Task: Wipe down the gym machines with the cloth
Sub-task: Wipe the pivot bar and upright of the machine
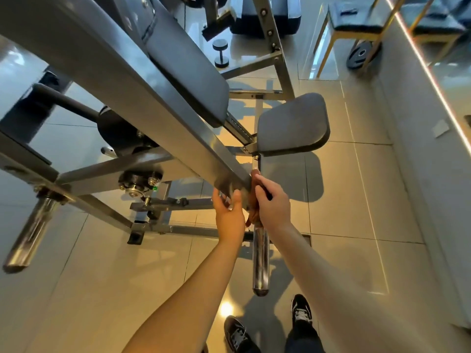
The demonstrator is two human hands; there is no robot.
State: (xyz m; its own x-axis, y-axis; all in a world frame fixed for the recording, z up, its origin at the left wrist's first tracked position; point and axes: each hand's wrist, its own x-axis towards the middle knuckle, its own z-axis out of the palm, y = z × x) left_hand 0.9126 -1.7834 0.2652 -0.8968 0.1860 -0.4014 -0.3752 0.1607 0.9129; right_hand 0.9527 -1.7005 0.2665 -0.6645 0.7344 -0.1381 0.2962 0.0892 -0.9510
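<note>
Fingers of your right hand [271, 202] curl round the brown cloth [252, 216], pressing it against the end of the grey steel beam [178, 128]. Your left hand [228, 212] grips that beam's edge. You're mid-wipe; next, I'd judge, comes the smooth, round chrome peg [260, 261] below.

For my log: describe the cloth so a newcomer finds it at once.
Follow the long grey machine arm down to its near end. There the right hand holds the cloth against it: the only brown, soft thing among steel.
</note>
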